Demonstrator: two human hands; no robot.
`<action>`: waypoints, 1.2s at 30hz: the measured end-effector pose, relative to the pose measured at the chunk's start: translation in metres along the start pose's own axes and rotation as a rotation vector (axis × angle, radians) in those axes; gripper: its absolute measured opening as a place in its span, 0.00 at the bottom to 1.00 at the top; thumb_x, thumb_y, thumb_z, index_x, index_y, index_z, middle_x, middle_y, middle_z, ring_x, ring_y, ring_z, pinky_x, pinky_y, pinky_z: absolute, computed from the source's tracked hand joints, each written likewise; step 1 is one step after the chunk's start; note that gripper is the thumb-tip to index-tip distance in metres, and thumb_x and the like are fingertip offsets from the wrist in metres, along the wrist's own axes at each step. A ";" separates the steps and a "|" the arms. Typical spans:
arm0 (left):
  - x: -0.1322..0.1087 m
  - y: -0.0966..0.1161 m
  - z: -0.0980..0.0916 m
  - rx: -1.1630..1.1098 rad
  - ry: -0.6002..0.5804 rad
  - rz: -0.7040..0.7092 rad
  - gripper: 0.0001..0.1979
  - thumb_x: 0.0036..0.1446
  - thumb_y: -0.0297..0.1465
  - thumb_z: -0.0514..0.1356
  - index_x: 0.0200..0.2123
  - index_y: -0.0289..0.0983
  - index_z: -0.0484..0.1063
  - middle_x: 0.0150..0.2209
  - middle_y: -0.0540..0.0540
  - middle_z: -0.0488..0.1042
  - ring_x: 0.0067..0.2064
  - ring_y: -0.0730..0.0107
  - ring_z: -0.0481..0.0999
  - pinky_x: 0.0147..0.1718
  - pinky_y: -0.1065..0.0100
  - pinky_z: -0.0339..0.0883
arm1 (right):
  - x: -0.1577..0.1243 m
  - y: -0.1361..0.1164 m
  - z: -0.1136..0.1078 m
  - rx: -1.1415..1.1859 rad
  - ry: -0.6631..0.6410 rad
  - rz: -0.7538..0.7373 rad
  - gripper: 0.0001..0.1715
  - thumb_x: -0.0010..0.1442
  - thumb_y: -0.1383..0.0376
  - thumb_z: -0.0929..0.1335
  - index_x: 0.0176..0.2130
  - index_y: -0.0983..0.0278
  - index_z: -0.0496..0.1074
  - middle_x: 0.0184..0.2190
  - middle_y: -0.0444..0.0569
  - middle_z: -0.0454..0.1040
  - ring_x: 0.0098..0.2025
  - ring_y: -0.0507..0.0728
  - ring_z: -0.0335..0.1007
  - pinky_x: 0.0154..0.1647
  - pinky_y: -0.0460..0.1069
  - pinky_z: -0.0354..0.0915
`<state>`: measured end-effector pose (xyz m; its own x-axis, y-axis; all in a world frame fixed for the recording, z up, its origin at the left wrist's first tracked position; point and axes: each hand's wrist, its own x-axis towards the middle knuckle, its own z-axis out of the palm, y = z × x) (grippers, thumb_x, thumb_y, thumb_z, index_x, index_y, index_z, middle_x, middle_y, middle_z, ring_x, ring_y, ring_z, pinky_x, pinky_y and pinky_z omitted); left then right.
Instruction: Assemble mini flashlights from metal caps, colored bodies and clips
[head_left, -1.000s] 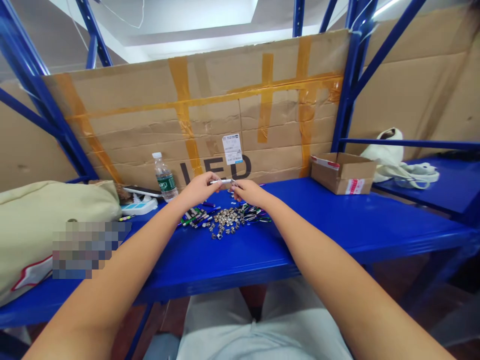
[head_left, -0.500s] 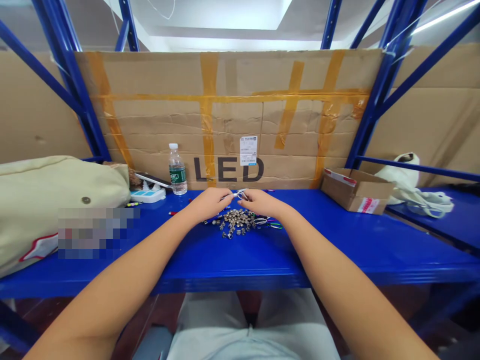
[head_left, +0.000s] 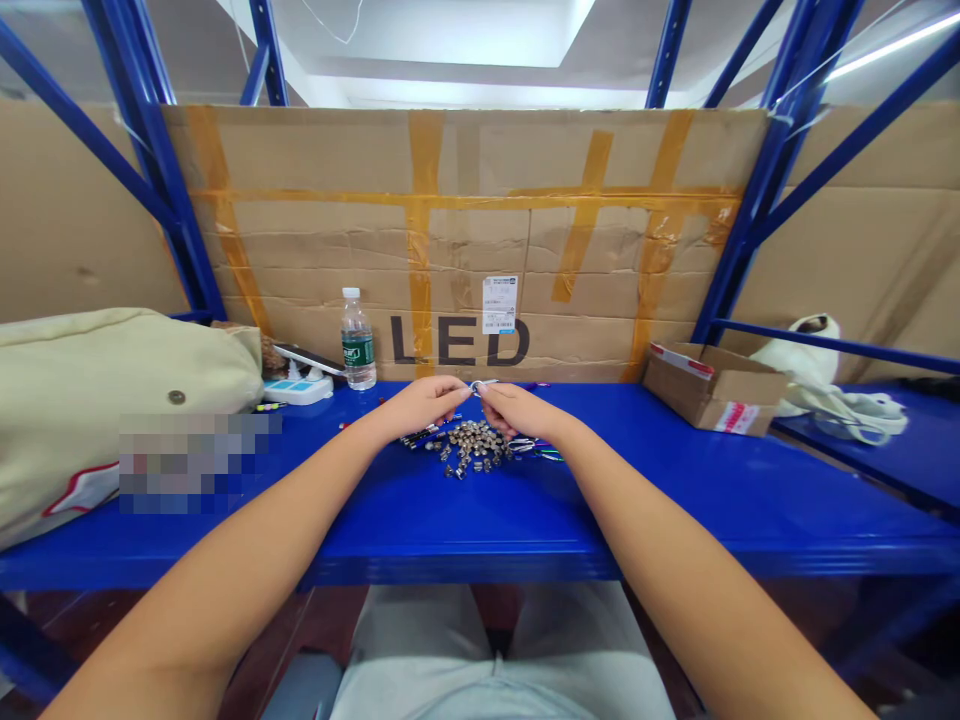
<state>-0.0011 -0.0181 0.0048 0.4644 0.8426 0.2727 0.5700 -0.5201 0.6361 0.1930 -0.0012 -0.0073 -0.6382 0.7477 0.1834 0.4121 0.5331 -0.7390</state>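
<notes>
The person's left hand (head_left: 420,405) and right hand (head_left: 517,412) meet above a blue shelf (head_left: 675,520). Both are curled nearly closed, their fingers pinched together on a small silver piece (head_left: 480,385), too small to tell exactly what it is. The piece sits just beyond a heap of metal fittings (head_left: 469,447), which lies on the shelf directly below the hands. Slim dark tubes (head_left: 424,436) lie against the left edge of the heap, and a tangle of coloured clips (head_left: 536,448) lies at its right edge. Further left stand a water bottle (head_left: 358,345) and a white power strip (head_left: 298,390), with a phone (head_left: 309,358) resting against the strip, just beside a beige bag (head_left: 112,410). Well off to the right sits an open cardboard box (head_left: 712,390). Behind the shelf stands a taped cardboard sheet (head_left: 465,200) printed with the letters LED.
</notes>
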 end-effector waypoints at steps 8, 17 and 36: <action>0.001 0.002 0.001 0.178 0.051 0.036 0.19 0.60 0.42 0.47 0.30 0.36 0.70 0.19 0.54 0.61 0.23 0.74 0.60 0.24 0.72 0.54 | -0.001 -0.006 0.005 -0.368 0.195 -0.059 0.14 0.63 0.55 0.60 0.32 0.62 0.58 0.26 0.42 0.67 0.27 0.51 0.62 0.27 0.45 0.56; 0.002 0.000 -0.001 0.182 0.052 0.011 0.21 0.60 0.41 0.47 0.33 0.35 0.74 0.27 0.50 0.73 0.29 0.71 0.67 0.29 0.71 0.59 | 0.001 -0.006 0.011 -0.835 0.168 -0.008 0.19 0.67 0.55 0.52 0.40 0.64 0.62 0.37 0.56 0.75 0.33 0.59 0.70 0.27 0.49 0.52; 0.000 0.007 0.015 0.715 0.143 0.122 0.19 0.66 0.40 0.42 0.41 0.38 0.70 0.37 0.43 0.77 0.38 0.59 0.76 0.32 0.67 0.63 | 0.011 0.001 0.013 -0.146 0.315 0.023 0.12 0.64 0.63 0.54 0.28 0.60 0.56 0.18 0.42 0.63 0.21 0.52 0.59 0.24 0.47 0.56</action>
<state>0.0126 -0.0240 -0.0015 0.4876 0.7578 0.4335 0.8452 -0.5341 -0.0169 0.1779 0.0023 -0.0149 -0.4046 0.8337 0.3759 0.5270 0.5485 -0.6492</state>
